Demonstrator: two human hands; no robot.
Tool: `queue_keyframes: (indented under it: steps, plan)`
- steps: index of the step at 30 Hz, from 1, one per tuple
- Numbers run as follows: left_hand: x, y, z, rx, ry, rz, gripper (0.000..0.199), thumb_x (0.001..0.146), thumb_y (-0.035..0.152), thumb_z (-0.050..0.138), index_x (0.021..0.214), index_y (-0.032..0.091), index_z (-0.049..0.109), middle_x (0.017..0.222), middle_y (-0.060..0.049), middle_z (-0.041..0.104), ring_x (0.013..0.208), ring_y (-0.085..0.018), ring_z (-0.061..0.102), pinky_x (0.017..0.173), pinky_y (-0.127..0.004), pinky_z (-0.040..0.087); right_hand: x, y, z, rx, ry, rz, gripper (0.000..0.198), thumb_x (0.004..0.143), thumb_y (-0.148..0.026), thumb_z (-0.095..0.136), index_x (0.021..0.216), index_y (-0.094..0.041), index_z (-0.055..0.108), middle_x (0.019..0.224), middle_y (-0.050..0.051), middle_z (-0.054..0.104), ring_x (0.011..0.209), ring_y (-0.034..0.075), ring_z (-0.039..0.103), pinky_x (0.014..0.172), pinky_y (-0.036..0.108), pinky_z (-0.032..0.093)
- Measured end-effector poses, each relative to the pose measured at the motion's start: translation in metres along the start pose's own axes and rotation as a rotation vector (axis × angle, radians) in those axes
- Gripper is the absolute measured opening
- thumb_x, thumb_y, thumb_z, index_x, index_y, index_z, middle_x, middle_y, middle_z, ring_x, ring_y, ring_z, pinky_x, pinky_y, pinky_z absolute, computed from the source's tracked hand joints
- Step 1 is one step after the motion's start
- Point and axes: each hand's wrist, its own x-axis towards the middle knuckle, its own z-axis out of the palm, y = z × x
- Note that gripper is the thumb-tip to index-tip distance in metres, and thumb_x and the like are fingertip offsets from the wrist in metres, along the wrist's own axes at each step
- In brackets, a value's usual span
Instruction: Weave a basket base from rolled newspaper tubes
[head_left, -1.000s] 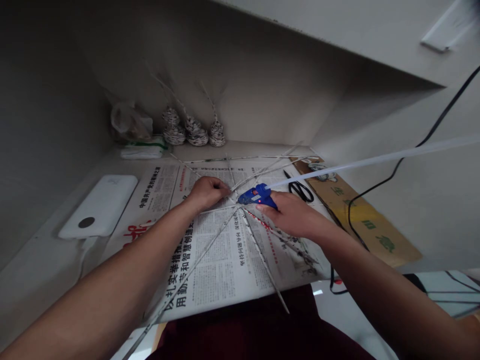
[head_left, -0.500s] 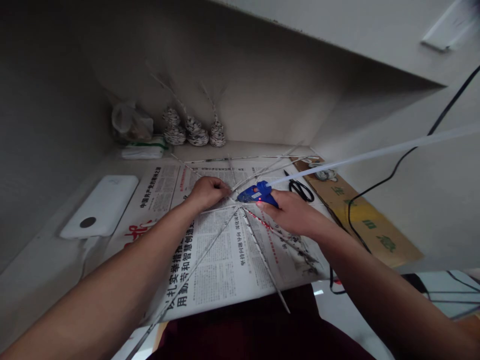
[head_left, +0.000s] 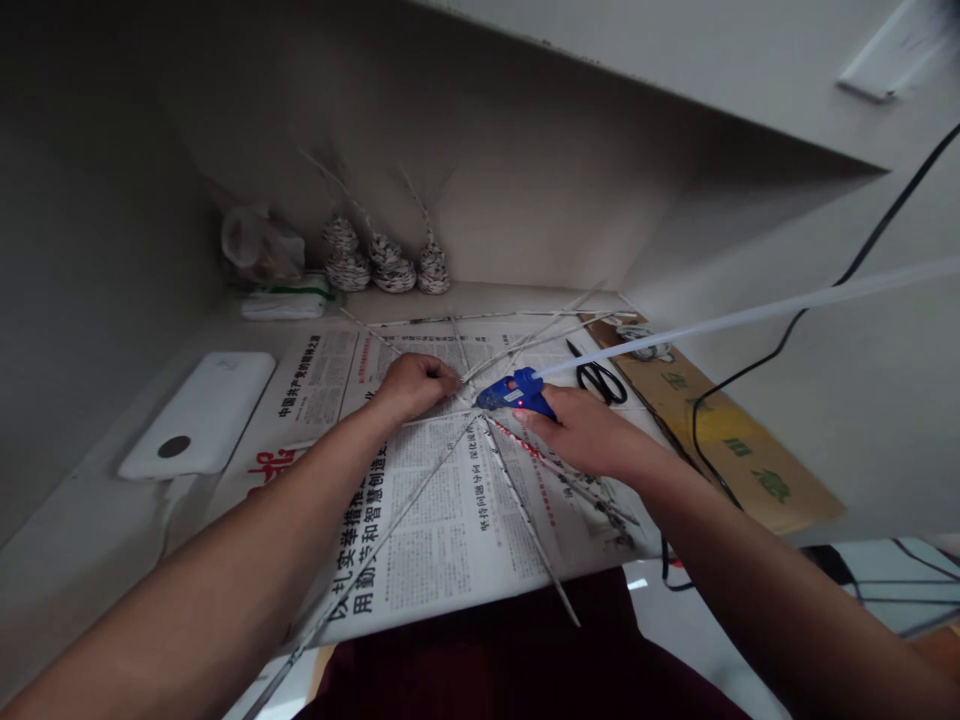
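My right hand (head_left: pixel 581 425) is wrapped round a blue hot glue gun (head_left: pixel 517 393), with a long clear glue stick (head_left: pixel 675 330) sticking out of its back. The gun's nozzle points left, at the crossing of several rolled newspaper strips (head_left: pixel 517 490) that spread out like spokes. On the other side of that crossing, my left hand (head_left: pixel 418 386) pinches one rolled strip between thumb and fingers. Whether the nozzle touches the strips I cannot tell. Under it all lies a newspaper sheet (head_left: pixel 427 560).
Black scissors (head_left: pixel 600 380) lie right of the glue gun, beside a flattened cardboard piece (head_left: pixel 750 450) and a black cable (head_left: pixel 780 345). A white power bank (head_left: pixel 202 410) sits at left. Woven paper gourds (head_left: pixel 390 265) and a plastic bag (head_left: pixel 262 245) stand along the back wall.
The glue gun's nozzle has dipped slightly downward toward the crossing of the strips. My left hand has stayed in place with its pinch.
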Motion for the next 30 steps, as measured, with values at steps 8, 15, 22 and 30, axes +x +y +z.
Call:
queue_keyframes:
  steps: [8,15,22,30]
  plan:
    - [-0.002,0.003,-0.001,0.012,0.001,-0.013,0.02,0.066,0.035,0.068,0.07,0.016,0.074,0.058,0.0,0.065,0.059,-0.016,0.058,0.059,-0.025,0.039,-0.004,-0.002,-0.005,0.012,-0.004,0.037,0.034,0.093,-0.044,0.042,0.087,-0.017,0.062,0.093,0.013,0.069,0.08,0.023,0.061,0.069,0.032,0.042]
    - [-0.001,0.003,-0.001,0.021,0.008,0.007,0.018,0.067,0.035,0.068,0.069,0.018,0.073,0.059,-0.001,0.066,0.06,-0.017,0.058,0.06,-0.026,0.04,-0.007,-0.002,-0.008,0.029,0.011,0.062,0.034,0.093,-0.044,0.043,0.085,-0.017,0.061,0.088,0.012,0.069,0.077,0.022,0.061,0.066,0.031,0.041]
    - [0.001,-0.001,0.0,0.025,0.006,0.018,0.019,0.067,0.037,0.067,0.067,0.018,0.072,0.059,-0.001,0.067,0.06,-0.017,0.059,0.06,-0.026,0.04,-0.004,-0.002,0.0,0.027,0.019,0.006,0.033,0.093,-0.043,0.043,0.089,-0.017,0.063,0.092,0.013,0.07,0.078,0.023,0.062,0.067,0.033,0.043]
    - [-0.001,0.0,-0.001,0.02,0.005,0.017,0.02,0.066,0.037,0.067,0.069,0.018,0.073,0.058,0.0,0.066,0.061,-0.017,0.059,0.061,-0.026,0.041,-0.012,-0.006,-0.007,-0.032,0.02,-0.069,0.036,0.093,-0.046,0.044,0.095,-0.018,0.067,0.096,0.013,0.07,0.088,0.025,0.063,0.075,0.034,0.044]
